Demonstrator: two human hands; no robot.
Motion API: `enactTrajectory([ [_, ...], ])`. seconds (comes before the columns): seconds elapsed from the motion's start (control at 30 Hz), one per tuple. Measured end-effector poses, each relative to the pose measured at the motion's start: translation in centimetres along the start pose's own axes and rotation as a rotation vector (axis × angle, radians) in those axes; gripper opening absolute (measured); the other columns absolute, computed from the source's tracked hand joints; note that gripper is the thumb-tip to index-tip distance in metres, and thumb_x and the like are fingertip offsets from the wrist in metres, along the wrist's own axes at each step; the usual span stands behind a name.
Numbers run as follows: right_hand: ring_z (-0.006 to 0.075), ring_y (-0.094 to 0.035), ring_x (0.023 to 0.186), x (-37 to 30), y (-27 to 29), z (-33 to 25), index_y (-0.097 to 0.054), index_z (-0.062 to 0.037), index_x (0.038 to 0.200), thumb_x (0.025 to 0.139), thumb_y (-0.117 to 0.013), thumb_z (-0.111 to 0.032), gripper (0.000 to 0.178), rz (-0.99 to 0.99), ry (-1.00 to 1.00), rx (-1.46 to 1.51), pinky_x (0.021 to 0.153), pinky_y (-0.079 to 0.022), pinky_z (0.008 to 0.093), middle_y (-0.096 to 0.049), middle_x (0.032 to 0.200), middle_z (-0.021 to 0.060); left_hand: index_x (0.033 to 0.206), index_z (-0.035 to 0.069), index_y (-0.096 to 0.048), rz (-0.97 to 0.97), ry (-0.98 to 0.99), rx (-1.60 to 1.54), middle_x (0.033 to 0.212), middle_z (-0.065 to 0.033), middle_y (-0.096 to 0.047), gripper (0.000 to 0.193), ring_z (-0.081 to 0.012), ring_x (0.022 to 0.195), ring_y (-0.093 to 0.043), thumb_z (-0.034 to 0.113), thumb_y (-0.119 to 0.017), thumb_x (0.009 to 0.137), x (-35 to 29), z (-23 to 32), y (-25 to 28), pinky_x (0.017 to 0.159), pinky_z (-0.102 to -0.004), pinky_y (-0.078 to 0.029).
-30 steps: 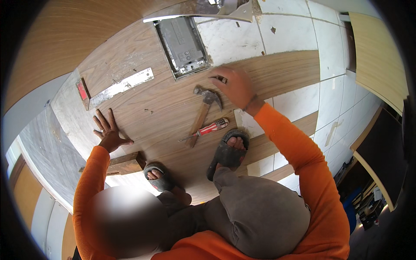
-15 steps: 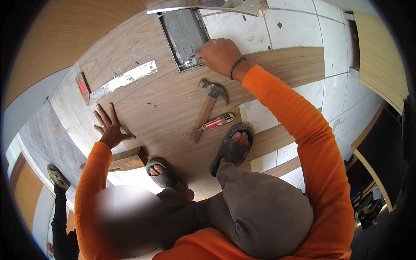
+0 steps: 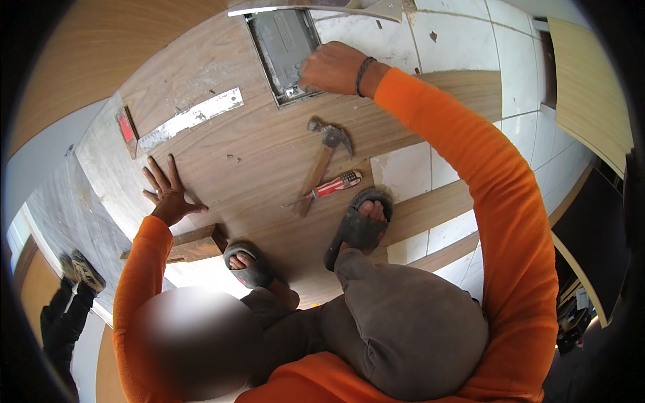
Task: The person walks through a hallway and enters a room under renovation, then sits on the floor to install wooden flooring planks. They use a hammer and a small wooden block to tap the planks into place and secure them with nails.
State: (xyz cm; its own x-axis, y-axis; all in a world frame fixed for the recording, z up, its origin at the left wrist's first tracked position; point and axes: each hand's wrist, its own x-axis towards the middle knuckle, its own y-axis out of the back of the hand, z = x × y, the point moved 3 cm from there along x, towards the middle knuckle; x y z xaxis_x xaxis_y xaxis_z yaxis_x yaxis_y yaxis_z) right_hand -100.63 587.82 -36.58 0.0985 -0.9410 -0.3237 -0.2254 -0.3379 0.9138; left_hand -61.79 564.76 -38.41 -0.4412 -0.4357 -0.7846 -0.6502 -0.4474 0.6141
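Observation:
My left hand (image 3: 171, 196) lies on the wood-look floor planks (image 3: 232, 178) with its fingers spread, near the end of a metal try square (image 3: 191, 119). At the far middle, a grey metal box (image 3: 279, 50) is set in a rectangular cut-out in the floor. My right hand (image 3: 332, 69) is closed at the box's right near corner, beside a small shiny metal part (image 3: 290, 91). Whatever its curled fingertips may hold is hidden. Between my hands and feet lie a claw hammer (image 3: 328, 142) and, across its handle, a screwdriver (image 3: 338, 184) with a flag-patterned grip.
A block of wood (image 3: 198, 245) lies near my left sandal (image 3: 247, 263). My right sandal (image 3: 361, 225) stands by bare white tiles (image 3: 403, 168). Another person's legs (image 3: 74, 302) are at the left. A dark panel (image 3: 594, 242) leans at the right.
My right hand has shifted slightly up along the box's edge, its forearm swinging a little right. My left hand stays flat. More of the other person's legs now shows at the left.

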Motion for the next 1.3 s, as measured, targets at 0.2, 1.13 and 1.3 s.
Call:
enactTrajectory([
  [0.2, 0.0291, -0.072, 0.074, 1.3, 0.0, 0.5, -0.067, -0.0108, 0.066, 0.083, -0.071, -0.011, 0.018, -0.041, 0.048, 0.036, 0.068, -0.059, 0.0396, -0.069, 0.074, 0.0119, 0.164, 0.019, 0.016, 0.028, -0.017, -0.020, 0.159, -0.0333, 0.035, 0.171, -0.0594, 0.147, 0.025, 0.049, -0.102, 0.043, 0.1, 0.0, -0.2, 0.102, -0.0880, -0.013],
  [1.13, 0.0228, -0.073, 0.100, -0.9, -1.6, -0.5, -0.065, -0.0164, 0.120, 0.092, -0.068, -0.015, 0.029, 0.261, -0.012, -0.084, 0.081, -0.063, 0.0344, -0.069, 0.112, 0.0029, 0.164, 0.020, 0.017, 0.058, -0.044, -0.012, 0.158, -0.0340, 0.036, 0.171, -0.0614, 0.146, 0.025, 0.051, -0.101, 0.044, 0.1, -0.2, -0.5, 0.101, -0.0885, -0.013],
  [1.3, 0.0228, -0.073, 0.098, -1.3, -1.4, -0.9, -0.066, -0.0170, 0.119, 0.093, -0.067, -0.018, 0.026, 0.245, -0.130, -0.032, 0.080, -0.063, 0.0358, -0.068, 0.114, 0.0025, 0.163, 0.019, 0.019, 0.054, -0.034, -0.012, 0.158, -0.0317, 0.037, 0.171, -0.0615, 0.146, 0.026, 0.044, -0.103, 0.046, 0.1, -0.4, -0.6, 0.101, -0.0890, -0.013],
])
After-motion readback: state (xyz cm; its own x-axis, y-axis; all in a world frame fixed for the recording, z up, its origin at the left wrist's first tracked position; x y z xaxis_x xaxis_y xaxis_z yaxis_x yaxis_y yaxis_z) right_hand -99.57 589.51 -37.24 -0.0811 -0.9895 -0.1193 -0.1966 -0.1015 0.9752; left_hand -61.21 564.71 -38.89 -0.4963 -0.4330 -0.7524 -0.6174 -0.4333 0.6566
